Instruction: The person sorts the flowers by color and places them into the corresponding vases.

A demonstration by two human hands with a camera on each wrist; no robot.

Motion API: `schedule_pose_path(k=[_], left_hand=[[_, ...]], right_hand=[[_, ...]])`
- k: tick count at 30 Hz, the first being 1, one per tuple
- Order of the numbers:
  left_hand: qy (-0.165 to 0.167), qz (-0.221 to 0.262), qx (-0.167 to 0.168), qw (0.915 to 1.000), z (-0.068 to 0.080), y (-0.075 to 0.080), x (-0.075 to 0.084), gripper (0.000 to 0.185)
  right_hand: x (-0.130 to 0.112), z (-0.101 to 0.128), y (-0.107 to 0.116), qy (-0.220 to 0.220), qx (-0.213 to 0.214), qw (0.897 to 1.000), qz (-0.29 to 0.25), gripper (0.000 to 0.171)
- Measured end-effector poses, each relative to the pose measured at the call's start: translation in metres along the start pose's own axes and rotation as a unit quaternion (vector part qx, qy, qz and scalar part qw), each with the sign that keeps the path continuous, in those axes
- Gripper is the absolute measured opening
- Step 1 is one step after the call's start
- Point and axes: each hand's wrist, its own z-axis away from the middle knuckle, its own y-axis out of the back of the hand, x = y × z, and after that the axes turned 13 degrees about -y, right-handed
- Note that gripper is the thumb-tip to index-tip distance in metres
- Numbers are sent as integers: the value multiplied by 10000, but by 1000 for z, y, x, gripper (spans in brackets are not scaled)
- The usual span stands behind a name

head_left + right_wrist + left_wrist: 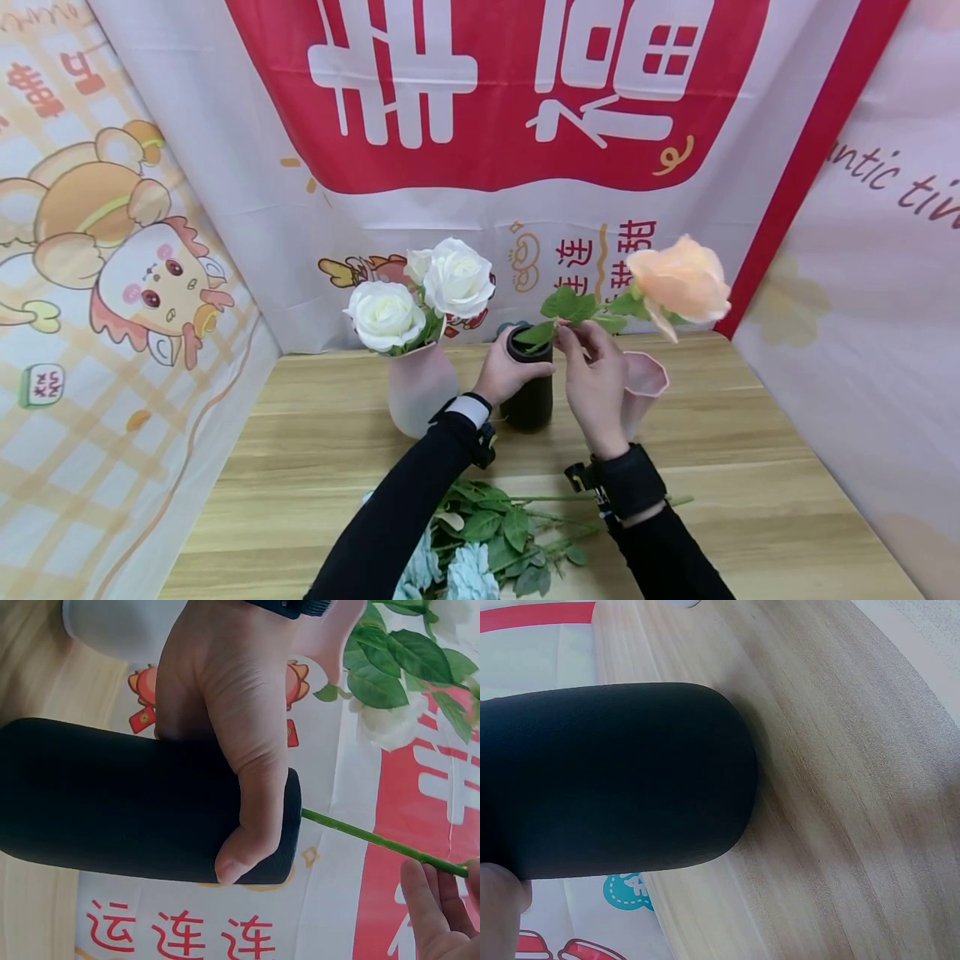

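Note:
My left hand (504, 367) grips a black vase (528, 407) near its rim, with the thumb across the front. In the left wrist view the vase's dark body (615, 780) fills much of the picture, and only a bit of hand shows at the lower left. Between its fingertips my right hand (597, 383) pinches the stem of a peach rose (686, 282), its bloom leaning to the right. The right wrist view shows the green stem (375, 838) running into the vase mouth; its lower end is hidden inside.
Left of the black vase stands a pink-and-white vase (423, 396) with white roses (459, 279). A pink vase (645, 377) is partly hidden behind my right hand. Pale blue flowers (472, 573) with leafy stems lie at the wooden table's (735, 442) front. Printed cloth hangs behind.

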Motion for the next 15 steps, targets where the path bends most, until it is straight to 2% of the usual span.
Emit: schedule_pose_path(k=[5, 8, 12, 15], left_hand=[[-46, 337, -11, 9994, 5, 3, 17, 69], [-161, 578, -35, 9982, 9, 5, 31, 65], [-331, 482, -67, 9983, 10, 5, 34, 66], [-451, 180, -85, 9988, 10, 5, 33, 68]], right_hand=[[15, -8, -8, 153, 32, 9973, 720, 16], [19, -13, -12, 428, 8, 9933, 1070, 15], [25, -24, -17, 969, -119, 9822, 1603, 12], [27, -31, -21, 1115, -352, 9747, 1907, 15]])
